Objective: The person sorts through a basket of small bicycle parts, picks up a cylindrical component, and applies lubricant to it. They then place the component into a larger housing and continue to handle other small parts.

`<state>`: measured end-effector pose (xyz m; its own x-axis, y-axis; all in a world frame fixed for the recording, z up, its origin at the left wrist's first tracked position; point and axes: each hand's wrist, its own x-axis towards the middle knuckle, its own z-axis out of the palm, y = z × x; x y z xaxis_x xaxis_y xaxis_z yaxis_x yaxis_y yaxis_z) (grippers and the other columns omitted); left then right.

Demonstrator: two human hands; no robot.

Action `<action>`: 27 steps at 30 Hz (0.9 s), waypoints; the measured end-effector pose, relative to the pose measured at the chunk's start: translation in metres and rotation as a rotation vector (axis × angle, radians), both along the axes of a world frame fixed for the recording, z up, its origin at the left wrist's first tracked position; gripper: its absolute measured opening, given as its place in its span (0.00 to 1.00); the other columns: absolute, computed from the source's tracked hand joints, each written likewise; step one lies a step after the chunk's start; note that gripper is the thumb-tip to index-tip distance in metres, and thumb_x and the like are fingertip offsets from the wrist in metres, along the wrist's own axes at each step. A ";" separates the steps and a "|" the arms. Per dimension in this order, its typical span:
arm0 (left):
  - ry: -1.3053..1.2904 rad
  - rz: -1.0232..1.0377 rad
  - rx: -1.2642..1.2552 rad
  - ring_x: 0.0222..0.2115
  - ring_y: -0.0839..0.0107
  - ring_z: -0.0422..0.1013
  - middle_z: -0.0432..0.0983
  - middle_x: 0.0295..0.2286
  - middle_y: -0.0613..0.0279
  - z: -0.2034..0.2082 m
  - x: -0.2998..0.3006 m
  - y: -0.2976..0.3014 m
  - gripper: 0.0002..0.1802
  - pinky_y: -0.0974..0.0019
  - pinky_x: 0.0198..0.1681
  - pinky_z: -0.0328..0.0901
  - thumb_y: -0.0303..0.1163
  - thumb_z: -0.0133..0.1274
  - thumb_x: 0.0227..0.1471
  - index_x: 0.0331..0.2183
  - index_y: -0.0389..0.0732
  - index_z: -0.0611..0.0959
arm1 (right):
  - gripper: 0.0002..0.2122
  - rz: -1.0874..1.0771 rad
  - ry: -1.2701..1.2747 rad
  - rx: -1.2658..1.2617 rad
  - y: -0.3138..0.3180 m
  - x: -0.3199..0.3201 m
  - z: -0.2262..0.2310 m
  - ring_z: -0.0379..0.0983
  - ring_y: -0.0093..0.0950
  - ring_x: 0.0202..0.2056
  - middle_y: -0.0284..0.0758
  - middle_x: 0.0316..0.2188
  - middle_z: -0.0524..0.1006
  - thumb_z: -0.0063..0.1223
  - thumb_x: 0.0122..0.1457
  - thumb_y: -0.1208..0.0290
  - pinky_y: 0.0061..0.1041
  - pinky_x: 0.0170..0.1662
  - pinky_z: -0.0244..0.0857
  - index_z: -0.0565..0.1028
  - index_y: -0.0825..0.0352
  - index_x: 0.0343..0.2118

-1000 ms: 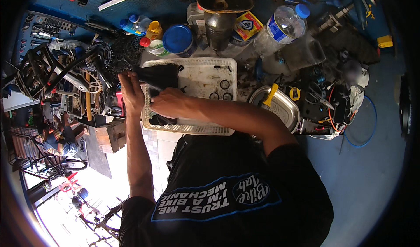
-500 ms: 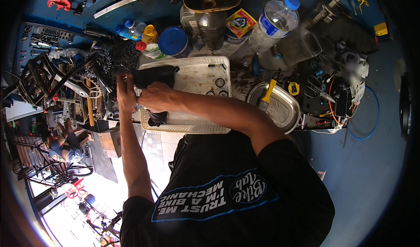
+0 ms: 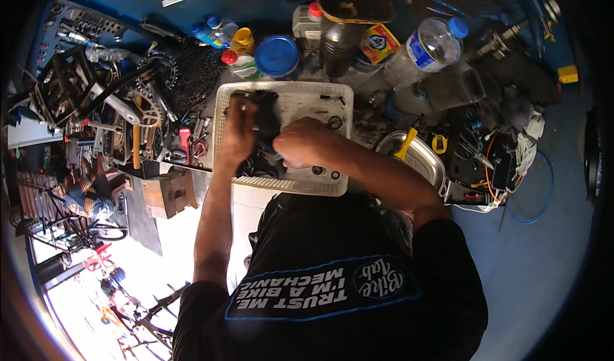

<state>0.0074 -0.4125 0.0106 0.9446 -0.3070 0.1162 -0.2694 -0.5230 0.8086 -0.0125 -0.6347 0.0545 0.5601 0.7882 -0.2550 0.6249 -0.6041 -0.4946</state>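
Both hands work over a white perforated plastic tray (image 3: 291,95) that sits at the upper centre of the frame, on a crowded blue workbench (image 3: 543,246). The left hand (image 3: 238,134) is curled, its fingers wrapped round the left side of a dark, greasy part (image 3: 265,121) held above the tray; the wrist is bent and the forearm runs almost straight up from the lower left of the frame. The right hand (image 3: 307,145) is closed on the lower right end of the same part, knuckles up, with its forearm slanting in from the right shoulder at the lower right. What kind of part it is cannot be told (it is black and mostly hidden between the two hands). A few small black rings (image 3: 334,122) lie loose on the tray floor to the right of the hands.

Behind the tray, toward the top of the frame, stand a blue-lidded jar (image 3: 277,56), a dark bottle (image 3: 337,44) and a clear plastic water bottle with a blue cap (image 3: 425,47) lying tilted. To the right of the tray sits an oval metal dish (image 3: 422,159) with a yellow-handled tool (image 3: 405,145) resting in it. At the left lie chainrings (image 3: 148,108) and other bicycle parts.
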 end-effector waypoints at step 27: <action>0.293 0.276 0.936 0.33 0.45 0.83 0.84 0.30 0.43 0.022 -0.090 0.041 0.08 0.43 0.36 0.77 0.28 0.49 0.62 0.36 0.38 0.83 | 0.11 -0.364 -0.473 0.088 -0.005 0.044 -0.021 0.82 0.43 0.41 0.43 0.38 0.82 0.61 0.58 0.71 0.41 0.42 0.78 0.79 0.68 0.42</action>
